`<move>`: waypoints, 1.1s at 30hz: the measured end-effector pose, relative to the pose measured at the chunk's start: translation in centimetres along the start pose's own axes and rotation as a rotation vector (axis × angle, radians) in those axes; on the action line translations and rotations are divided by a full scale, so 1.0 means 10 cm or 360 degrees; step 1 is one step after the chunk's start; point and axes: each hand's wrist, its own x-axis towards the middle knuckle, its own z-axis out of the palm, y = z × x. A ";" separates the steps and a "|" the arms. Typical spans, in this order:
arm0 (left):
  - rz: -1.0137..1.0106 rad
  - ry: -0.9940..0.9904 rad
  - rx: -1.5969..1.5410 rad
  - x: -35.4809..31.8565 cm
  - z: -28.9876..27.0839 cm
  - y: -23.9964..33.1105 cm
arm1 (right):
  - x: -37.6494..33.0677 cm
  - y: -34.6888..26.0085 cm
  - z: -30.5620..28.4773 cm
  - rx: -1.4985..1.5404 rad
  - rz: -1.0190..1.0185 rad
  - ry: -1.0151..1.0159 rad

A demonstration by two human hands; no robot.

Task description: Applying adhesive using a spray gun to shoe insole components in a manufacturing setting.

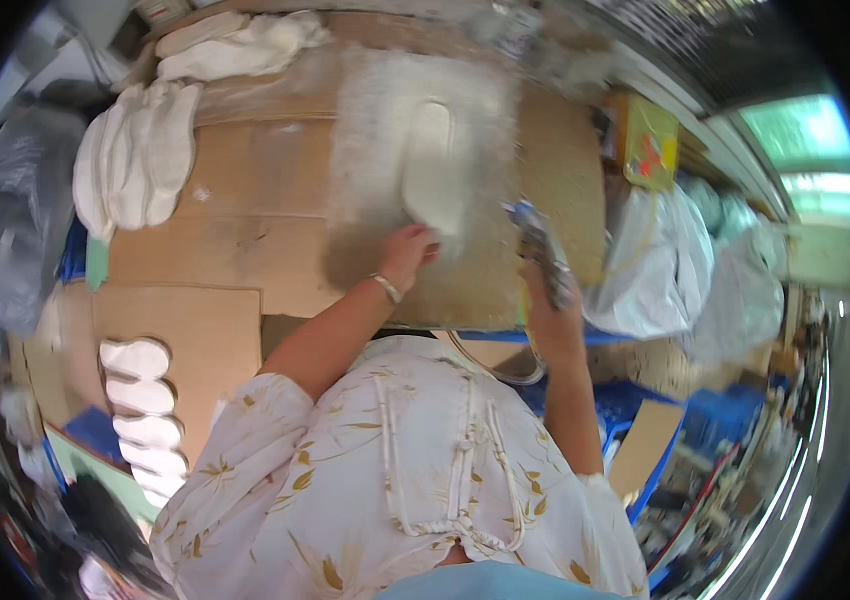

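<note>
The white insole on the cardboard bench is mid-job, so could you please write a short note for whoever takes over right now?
Left hand: fingers resting on the near end of the white insole, pinning it flat on the white-dusted patch of the cardboard bench.
Right hand: gripping a spray gun beside the insole, hose trailing toward the body.
Nearby: a stack of white insoles at far left, a row of insoles at near left.
Done: cannot tell how much of this insole is coated.
Left: judging by the piles, probably more insoles to treat.
</note>
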 end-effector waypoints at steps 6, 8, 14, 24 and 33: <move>0.0551 -0.0510 -0.0729 -0.59 -0.17 1.00 | -0.25 -0.26 -0.13 0.0432 0.0165 -0.0068; 0.0641 -0.0599 -0.1028 -0.85 -0.39 1.29 | -0.23 -0.11 -0.14 0.0357 0.0193 -0.0139; 0.1303 -0.0243 -0.1399 -1.60 -1.57 1.64 | -0.12 -0.17 0.20 0.0225 0.0129 -0.0447; 0.2066 0.0826 -0.0888 -2.40 -4.49 2.45 | 0.02 -0.59 0.91 0.0129 0.0206 -0.0758; 0.1807 0.1827 -0.0419 -1.67 -5.40 0.70 | -0.01 -0.77 1.09 -0.0094 0.0271 -0.0863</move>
